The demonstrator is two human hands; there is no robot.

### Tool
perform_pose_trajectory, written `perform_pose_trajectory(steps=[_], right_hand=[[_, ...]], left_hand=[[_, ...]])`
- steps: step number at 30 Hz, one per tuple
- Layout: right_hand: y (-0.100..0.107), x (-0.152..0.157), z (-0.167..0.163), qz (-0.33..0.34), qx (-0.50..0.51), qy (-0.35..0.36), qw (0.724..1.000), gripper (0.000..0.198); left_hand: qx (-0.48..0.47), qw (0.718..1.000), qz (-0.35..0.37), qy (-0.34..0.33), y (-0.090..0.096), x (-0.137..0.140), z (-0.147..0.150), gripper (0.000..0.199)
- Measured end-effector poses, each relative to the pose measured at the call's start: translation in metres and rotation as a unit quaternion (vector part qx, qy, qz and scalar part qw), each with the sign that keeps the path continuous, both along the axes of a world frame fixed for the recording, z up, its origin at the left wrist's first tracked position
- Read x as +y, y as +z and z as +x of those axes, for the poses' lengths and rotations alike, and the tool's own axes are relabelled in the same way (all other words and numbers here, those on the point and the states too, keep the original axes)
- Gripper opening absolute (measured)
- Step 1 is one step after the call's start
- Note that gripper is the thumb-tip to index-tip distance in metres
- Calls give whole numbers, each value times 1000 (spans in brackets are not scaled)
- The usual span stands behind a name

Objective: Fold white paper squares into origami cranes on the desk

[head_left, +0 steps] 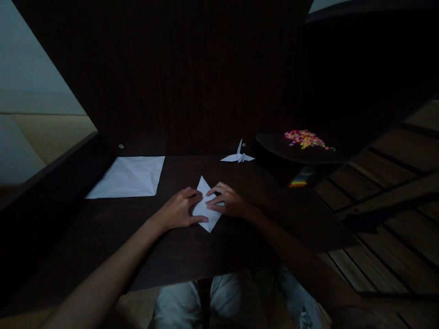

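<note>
A white piece of folded paper (205, 211), diamond-shaped with a sharp point at the far end and another at the near end, lies on the dark tabletop in front of me. My left hand (183, 208) grips its left edge, thumb near the lower corner and fingers along the upper side. From the right, my right hand (228, 201) has its fingertips bent down on the paper's middle and right edge. Whether a flap is pinched under those fingertips is hard to make out. Past the hands stands a folded white paper crane (239, 156).
A larger creased white sheet (132, 176) lies at the back left. On a raised dark shelf (274, 144) at right sits a pile of small colourful pieces (305, 138). A dark upright panel (192, 82) bounds the table's back; a low side wall (51, 183) runs along the left.
</note>
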State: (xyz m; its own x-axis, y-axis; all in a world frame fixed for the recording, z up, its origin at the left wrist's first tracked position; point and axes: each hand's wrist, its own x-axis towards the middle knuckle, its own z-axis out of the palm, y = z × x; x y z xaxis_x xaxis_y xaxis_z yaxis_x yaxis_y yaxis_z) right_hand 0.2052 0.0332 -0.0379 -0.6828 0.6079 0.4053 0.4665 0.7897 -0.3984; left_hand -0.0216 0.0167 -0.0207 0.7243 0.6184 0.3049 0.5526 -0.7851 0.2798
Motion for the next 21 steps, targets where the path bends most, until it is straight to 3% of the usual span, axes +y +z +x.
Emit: perform_pose_trajectory(steps=[14, 21], right_hand=[[7, -5, 7, -58, -67, 3, 996, 49], [18, -15, 3, -48, -82, -12, 995, 52]], left_hand=[[0, 999, -49, 14, 2, -3, 0, 70], [1, 997, -73, 20, -6, -2, -1, 79]])
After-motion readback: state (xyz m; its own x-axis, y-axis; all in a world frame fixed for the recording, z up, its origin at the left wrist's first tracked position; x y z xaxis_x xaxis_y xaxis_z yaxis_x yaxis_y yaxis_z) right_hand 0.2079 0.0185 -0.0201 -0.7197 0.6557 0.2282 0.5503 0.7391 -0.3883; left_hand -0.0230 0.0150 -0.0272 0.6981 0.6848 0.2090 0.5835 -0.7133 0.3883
